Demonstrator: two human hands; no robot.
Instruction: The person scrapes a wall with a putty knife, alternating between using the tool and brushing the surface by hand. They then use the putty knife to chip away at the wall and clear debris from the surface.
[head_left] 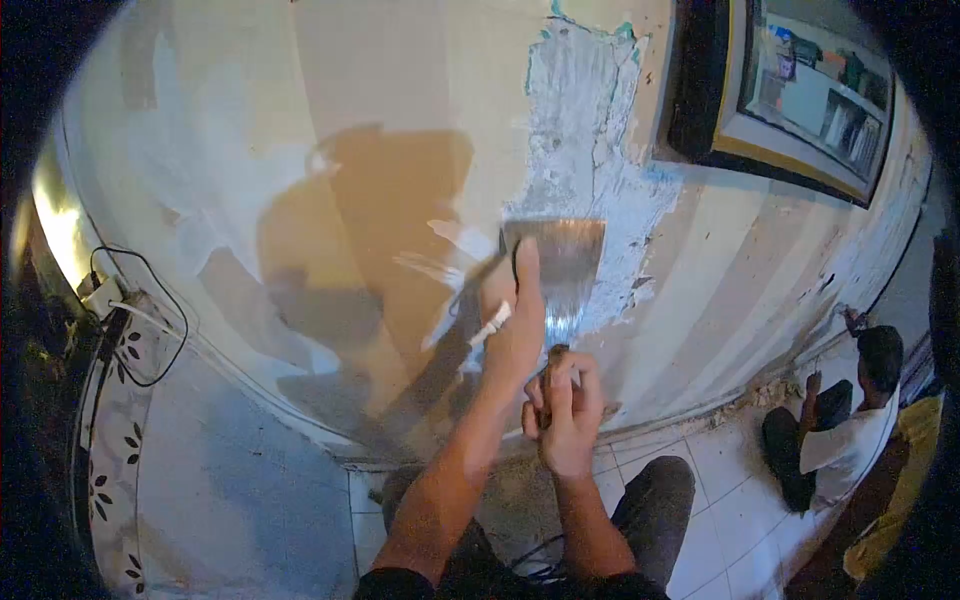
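Observation:
A wide-bladed putty knife [580, 250] is held up against the wall, its broad edge upward and its handle downward. My right hand [570, 405] is closed round the handle, below the blade. My left hand [515, 325] grips the blade's left side, its thumb lying along the metal face; its other fingers are mostly hidden. A small white piece [490, 325] shows at the left hand's wrist side; I cannot make out what it is. Above the blade runs a rough, bare grey-white patch [575, 120] with cracked, peeling paint edges.
A framed picture [720, 145] hangs at upper right. A person [860, 430] crouches by the wall at lower right, one arm toward it. Rubble [750, 400] lies along the wall base. At left are a plug with cable [105, 295] and a grey-blue panel [240, 470].

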